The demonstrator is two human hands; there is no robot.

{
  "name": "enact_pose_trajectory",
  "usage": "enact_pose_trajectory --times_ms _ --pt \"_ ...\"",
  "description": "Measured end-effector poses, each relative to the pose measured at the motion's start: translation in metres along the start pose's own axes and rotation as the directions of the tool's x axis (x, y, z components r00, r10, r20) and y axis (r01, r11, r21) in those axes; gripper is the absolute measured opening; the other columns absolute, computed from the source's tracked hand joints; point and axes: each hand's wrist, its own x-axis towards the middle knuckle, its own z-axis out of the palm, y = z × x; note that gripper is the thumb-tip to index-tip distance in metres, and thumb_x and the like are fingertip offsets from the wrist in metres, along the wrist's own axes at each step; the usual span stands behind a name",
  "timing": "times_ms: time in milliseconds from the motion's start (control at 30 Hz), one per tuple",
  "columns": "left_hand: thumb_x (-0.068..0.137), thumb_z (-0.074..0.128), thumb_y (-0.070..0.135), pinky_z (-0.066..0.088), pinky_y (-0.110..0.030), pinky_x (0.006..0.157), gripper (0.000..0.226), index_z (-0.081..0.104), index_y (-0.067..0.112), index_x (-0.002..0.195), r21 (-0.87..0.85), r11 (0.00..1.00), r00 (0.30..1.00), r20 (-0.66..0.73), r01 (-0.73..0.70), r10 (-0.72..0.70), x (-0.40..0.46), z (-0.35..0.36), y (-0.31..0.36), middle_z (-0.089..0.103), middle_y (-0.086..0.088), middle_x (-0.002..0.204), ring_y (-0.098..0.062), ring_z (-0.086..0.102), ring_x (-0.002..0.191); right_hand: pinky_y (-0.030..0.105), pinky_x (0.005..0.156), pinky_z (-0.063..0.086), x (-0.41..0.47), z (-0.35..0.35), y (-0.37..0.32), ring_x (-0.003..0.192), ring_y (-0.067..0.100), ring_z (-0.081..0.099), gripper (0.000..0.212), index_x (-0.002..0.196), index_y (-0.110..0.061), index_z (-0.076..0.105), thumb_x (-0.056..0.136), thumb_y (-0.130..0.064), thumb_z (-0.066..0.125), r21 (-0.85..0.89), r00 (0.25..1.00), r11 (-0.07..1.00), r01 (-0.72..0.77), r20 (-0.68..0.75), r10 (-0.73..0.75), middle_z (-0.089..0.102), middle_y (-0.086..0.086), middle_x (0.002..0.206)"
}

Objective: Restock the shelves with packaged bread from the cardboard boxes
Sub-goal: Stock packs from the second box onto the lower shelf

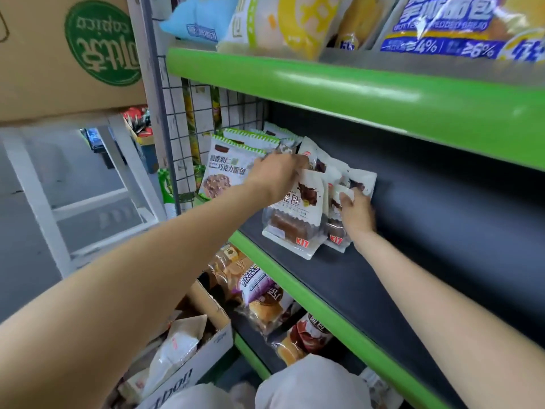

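Your left hand (272, 172) and right hand (355, 212) each pinch chocolate bread packs (298, 214) near the middle shelf (295, 278) front edge. Loosen either grip early and the leaning packs likely topple over that edge toward the cardboard box (203, 349).

1. Both forearms are bare all the way from the bottom edge of the view up to the wrists; no sleeve shows on either.
2. The left hand (275, 172) wears no glove, ring or watch.
3. The right hand (355, 212) is likewise bare, with no glove and no band at the wrist.
4. The fingernails that show on the right hand are short and plain.
5. The knees (312, 382) at the bottom of the view are covered in pale, off-white cloth, smooth, with soft folds and no visible pattern or marking.
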Motion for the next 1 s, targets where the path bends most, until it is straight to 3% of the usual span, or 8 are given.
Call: enact_pose_trajectory --times_ms 100,200,300,400,567,767,867,1000 --pt "0.092 0.04 -0.001 0.028 -0.029 0.064 0.018 0.039 0.014 0.082 -0.049 0.999 0.999 0.031 -0.024 0.025 0.001 0.007 0.004 0.051 -0.006 0.08 -0.026 0.048 0.079 0.04 0.091 0.045 0.003 -0.003 0.003 0.114 0.035 0.054 0.032 0.127 -0.009 0.042 0.098 -0.025 0.043 0.021 1.0 1.0 0.02 0.019 -0.02 0.057 0.014 0.124" --pt "0.093 0.043 -0.001 0.022 -0.028 0.06 0.012 0.047 0.007 0.085 -0.095 0.993 0.996 0.054 -0.063 0.068 0.001 0.01 0.007 0.052 -0.008 0.078 -0.024 0.046 0.079 0.035 0.098 0.04 -0.002 -0.011 -0.001 0.118 0.022 0.049 0.048 0.134 -0.019 0.032 0.092 -0.029 0.052 0.165 0.99 0.978 0.126 0.041 -0.135 0.045 0.001 0.127" --pt "0.094 0.045 0.003 0.029 -0.028 0.066 0.011 0.05 0.01 0.087 -0.089 0.992 0.994 0.051 -0.087 0.092 -0.002 0.015 0.014 0.053 -0.004 0.075 -0.024 0.045 0.085 0.027 0.113 0.024 -0.014 -0.017 -0.002 0.129 0.009 0.033 0.04 0.136 -0.032 0.038 0.097 -0.028 0.045 0.257 0.974 0.947 0.195 0.059 -0.217 0.03 -0.003 0.136" --pt "0.093 0.044 0.004 0.044 -0.036 0.08 0.018 0.059 0.01 0.099 -0.083 0.991 0.994 0.02 -0.103 0.105 -0.007 0.023 0.019 0.063 -0.015 0.09 -0.029 0.053 0.096 0.032 0.12 0.016 -0.02 -0.02 0.0 0.138 0.01 0.027 0.025 0.113 -0.031 0.058 0.1 -0.033 0.037 0.265 0.977 0.948 0.175 0.071 -0.2 0.028 -0.001 0.14" --pt "0.093 0.044 0.006 0.037 -0.036 0.088 0.025 0.063 0.014 0.107 -0.004 0.992 0.985 -0.111 -0.13 0.129 -0.017 0.034 0.026 0.067 -0.008 0.1 -0.026 0.05 0.11 0.022 0.112 0.022 -0.021 -0.022 0.002 0.132 0.014 0.034 0.026 0.112 -0.017 0.065 0.097 -0.025 0.045 0.142 0.978 0.981 0.133 0.145 -0.153 0.036 0.006 0.13" --pt "0.093 0.047 0.003 0.047 -0.039 0.087 0.028 0.061 0.02 0.109 -0.051 0.998 1.0 -0.003 -0.022 0.022 -0.026 0.047 0.028 0.059 -0.013 0.104 -0.034 0.057 0.095 0.03 0.101 0.041 -0.015 -0.034 -0.004 0.119 0.021 0.053 0.028 0.118 -0.009 0.064 0.094 -0.015 0.05 -0.074 0.962 0.988 0.139 0.247 -0.117 0.058 0.007 0.128" --pt "0.092 0.051 0.004 0.044 -0.04 0.094 0.027 0.058 0.017 0.114 -0.051 0.999 1.0 -0.013 -0.02 0.019 -0.025 0.042 0.032 0.06 -0.011 0.114 -0.03 0.054 0.108 0.032 0.104 0.04 -0.016 -0.04 -0.012 0.124 0.023 0.048 0.029 0.121 -0.009 0.059 0.094 -0.014 0.05 -0.143 0.968 0.976 0.162 0.216 -0.128 0.052 0.01 0.131" --pt "0.091 0.054 0.003 0.043 -0.038 0.099 0.036 0.052 0.015 0.125 -0.074 0.997 0.999 -0.046 -0.002 -0.002 -0.025 0.027 0.032 0.054 -0.008 0.133 -0.027 0.05 0.121 0.028 0.113 0.023 -0.031 -0.047 -0.024 0.133 0.026 0.029 0.034 0.125 -0.013 0.053 0.091 -0.011 0.05 -0.263 0.959 0.923 0.282 0.099 -0.265 0.032 0.011 0.137"
